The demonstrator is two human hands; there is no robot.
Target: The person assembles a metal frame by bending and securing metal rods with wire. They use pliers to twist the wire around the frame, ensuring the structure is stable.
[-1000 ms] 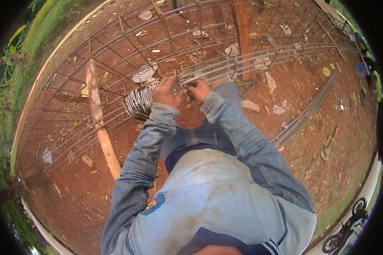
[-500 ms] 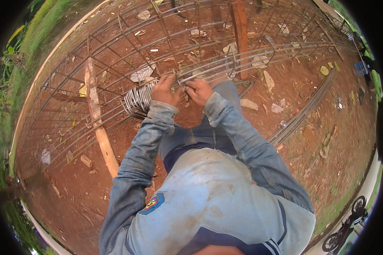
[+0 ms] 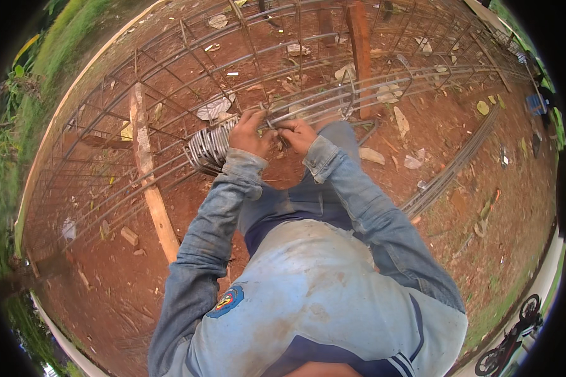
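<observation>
My left hand (image 3: 250, 131) and my right hand (image 3: 297, 134) meet at a joint of long steel reinforcing bars (image 3: 383, 94) that run across the red soil. Both hands are closed around thin tie wire at that joint; the wire itself is too small to make out clearly. A bunch of bent steel stirrups (image 3: 206, 147) hangs on the bars just left of my left hand. My denim sleeves and light jersey fill the lower middle of the view.
A grid of rebar cages (image 3: 170, 75) covers the ground ahead and to the left. A wooden post (image 3: 149, 182) lies under the bars at left, another plank (image 3: 360, 50) stands behind. Loose bars (image 3: 453, 169) lie at right. A motorcycle (image 3: 516, 339) is parked at lower right.
Both hands have stayed at the same joint on the bars, with only small shifts of the fingers. The view has barely moved.
</observation>
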